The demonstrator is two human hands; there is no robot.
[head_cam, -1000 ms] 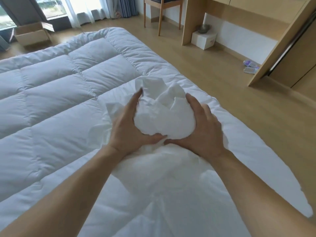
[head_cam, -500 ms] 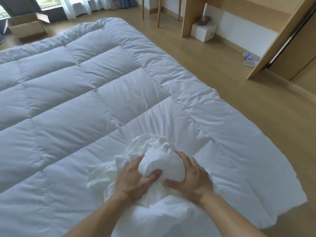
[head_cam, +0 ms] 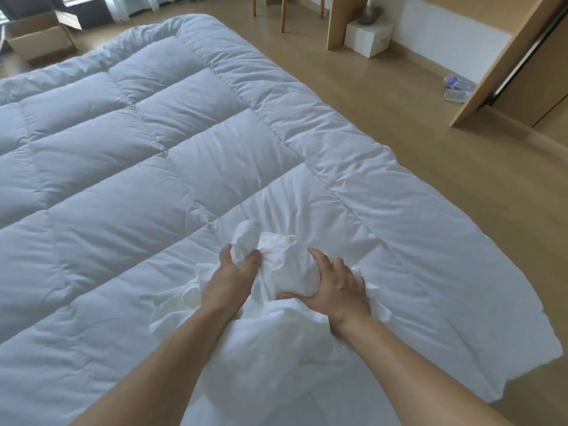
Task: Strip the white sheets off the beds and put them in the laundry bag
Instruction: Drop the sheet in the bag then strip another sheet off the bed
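Observation:
A bunched white sheet (head_cam: 289,265) lies crumpled on top of the quilted white duvet (head_cam: 129,167) near the bed's front right part. My left hand (head_cam: 230,278) grips a rolled fold of the sheet at its left side. My right hand (head_cam: 335,284) curls round the bundle from the right, thumb underneath. More of the sheet trails down towards me between my forearms. No laundry bag is in view.
Wooden floor (head_cam: 430,124) runs along the bed's right side. A white box (head_cam: 368,38) sits by a wooden desk leg, chair legs (head_cam: 282,13) stand beyond. A cardboard box (head_cam: 40,38) is at far left. A plastic bottle (head_cam: 458,87) lies by the wardrobe door (head_cam: 504,63).
The bundle and both hands came down from chest height onto the duvet. My left hand has shifted its hold to a rolled fold at the top left.

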